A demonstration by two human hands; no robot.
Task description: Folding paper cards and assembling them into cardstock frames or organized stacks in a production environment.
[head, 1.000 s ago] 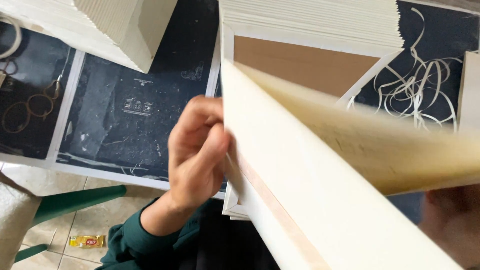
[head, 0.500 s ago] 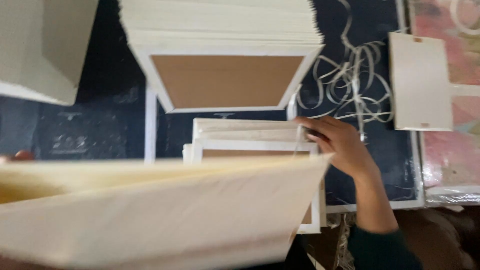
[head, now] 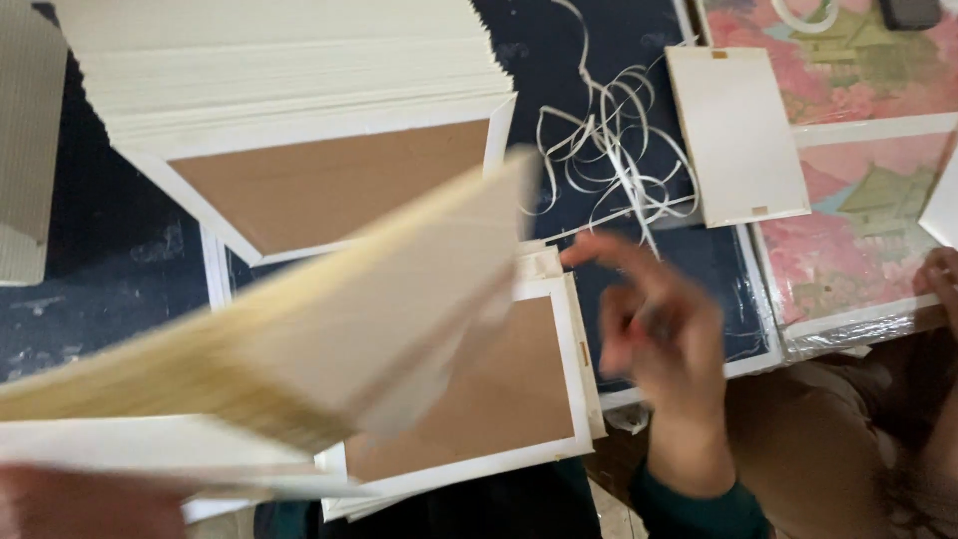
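Observation:
My left hand (head: 80,504) is a blur at the bottom left corner, gripping a thick bundle of cream boards (head: 329,329) that tilts up across the middle of the view. My right hand (head: 659,339) hovers with fingers spread and nothing in it, just right of a small pile of brown boards with cream borders (head: 499,399). The bundle hides the left part of that pile.
A tall stack of the same cream-edged boards (head: 299,110) lies at the top. A tangle of white strips (head: 609,150) and a single cream card (head: 733,135) rest on the dark mat. Pink floral sheets (head: 848,240) lie at right, where another hand (head: 940,279) shows at the edge.
The bundle has swung from lying flat across the bottom to tilting upward. My right hand has lifted off the small pile's corner and opened its fingers.

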